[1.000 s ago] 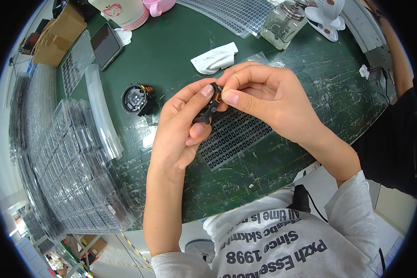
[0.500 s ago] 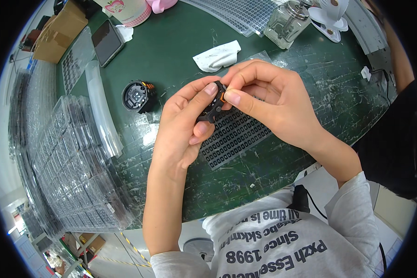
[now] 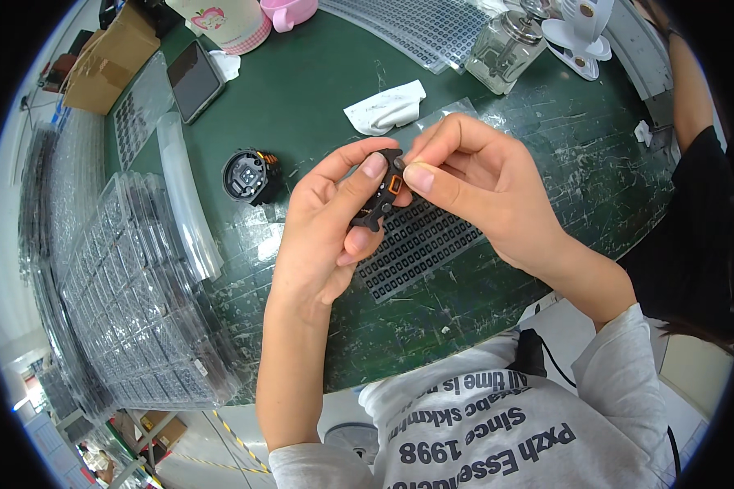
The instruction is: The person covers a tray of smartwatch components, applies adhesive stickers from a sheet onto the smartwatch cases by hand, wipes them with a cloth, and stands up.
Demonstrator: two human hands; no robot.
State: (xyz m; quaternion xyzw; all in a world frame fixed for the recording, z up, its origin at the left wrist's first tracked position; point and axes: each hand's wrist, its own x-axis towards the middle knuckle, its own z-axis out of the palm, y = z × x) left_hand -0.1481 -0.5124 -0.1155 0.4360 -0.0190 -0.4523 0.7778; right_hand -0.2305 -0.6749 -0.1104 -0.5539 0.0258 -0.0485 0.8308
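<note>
On my feed, left hand (image 3: 322, 216) is clamped on a black, orange-trimmed casing (image 3: 382, 196), over the left edge of the patterned sheet (image 3: 424, 248). Right hand (image 3: 493, 196) at casing's side; fingertips together or apart, I cannot tell. Round black housing (image 3: 253, 177): left of sheet.

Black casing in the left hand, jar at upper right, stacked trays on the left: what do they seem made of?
Black casing: probably moulded plastic, matte, with little shine.
Jar: glass or hard clear plastic, see-through with glints; its lid looks like polished metal, being silvery and reflective.
Stacked trays: likely thin clear plastic, glossy, judging by crinkled highlights.
</note>
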